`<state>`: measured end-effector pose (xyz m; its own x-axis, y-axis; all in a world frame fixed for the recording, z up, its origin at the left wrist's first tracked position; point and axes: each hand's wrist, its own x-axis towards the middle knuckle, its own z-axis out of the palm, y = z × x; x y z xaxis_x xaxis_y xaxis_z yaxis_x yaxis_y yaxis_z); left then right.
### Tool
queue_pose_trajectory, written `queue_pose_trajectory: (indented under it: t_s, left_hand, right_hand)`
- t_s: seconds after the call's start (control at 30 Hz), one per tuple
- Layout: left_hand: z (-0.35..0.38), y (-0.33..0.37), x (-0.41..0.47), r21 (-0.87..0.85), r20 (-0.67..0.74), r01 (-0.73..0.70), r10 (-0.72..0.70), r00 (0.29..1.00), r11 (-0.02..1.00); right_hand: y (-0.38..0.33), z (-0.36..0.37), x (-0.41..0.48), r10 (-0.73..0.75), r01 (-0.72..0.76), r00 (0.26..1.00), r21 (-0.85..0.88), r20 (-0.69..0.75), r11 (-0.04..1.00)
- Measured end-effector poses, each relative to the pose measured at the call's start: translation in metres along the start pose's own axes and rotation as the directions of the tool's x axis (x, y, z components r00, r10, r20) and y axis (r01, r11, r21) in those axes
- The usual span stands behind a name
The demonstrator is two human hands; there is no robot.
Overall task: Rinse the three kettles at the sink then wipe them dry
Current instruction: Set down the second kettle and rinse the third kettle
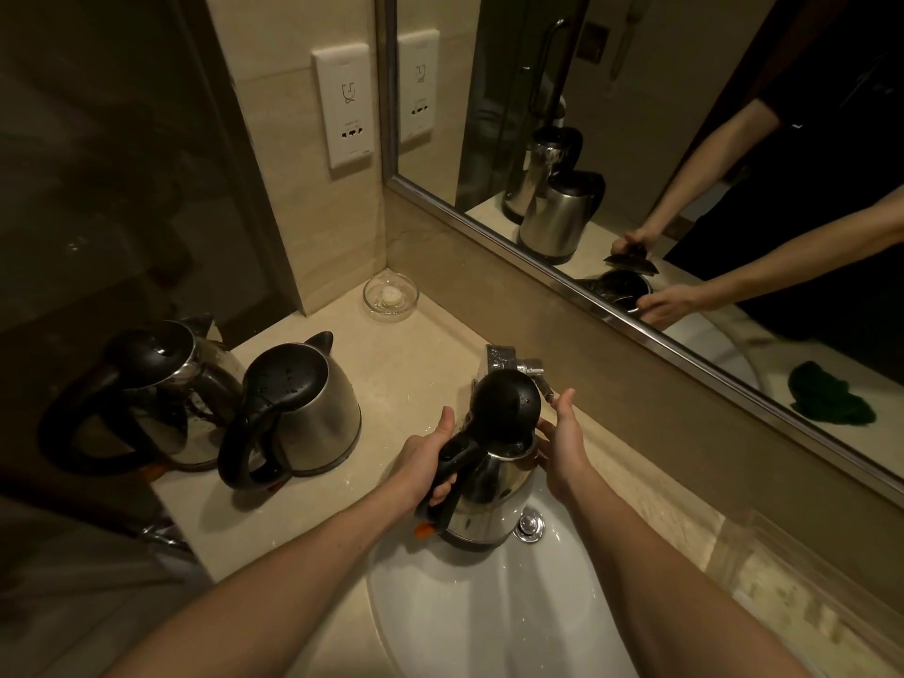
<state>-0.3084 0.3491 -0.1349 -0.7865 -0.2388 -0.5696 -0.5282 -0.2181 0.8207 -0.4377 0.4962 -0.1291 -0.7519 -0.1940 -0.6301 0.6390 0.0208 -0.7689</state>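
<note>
**Held kettle**: steel, upright, long axis vertical, lid flipped up. Sits over the sink basin, just in front of the faucet; can't tell if the base touches the basin.
**Left hand**: curled round the black handle.
**Right hand**: fingers relaxed, touching the rim on the spout side.
**2nd kettle** & **3rd kettle**: lids down, near the counter left edge, nearer the left hand.
**Glass dish**: back corner.
No obstruction btwn faucet & kettle mouth.
</note>
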Motion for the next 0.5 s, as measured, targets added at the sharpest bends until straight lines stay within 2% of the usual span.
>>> queue_pose_trajectory:
  t_s: [0.5]
  left_hand:
    - [-0.0034, -0.0058, 0.0027, -0.015, 0.015, -0.022, 0.022, 1.0, 1.0]
  right_hand:
    - [-0.0026, 0.0057, -0.0098, 0.024, -0.024, 1.0, -0.007, 0.009, 1.0]
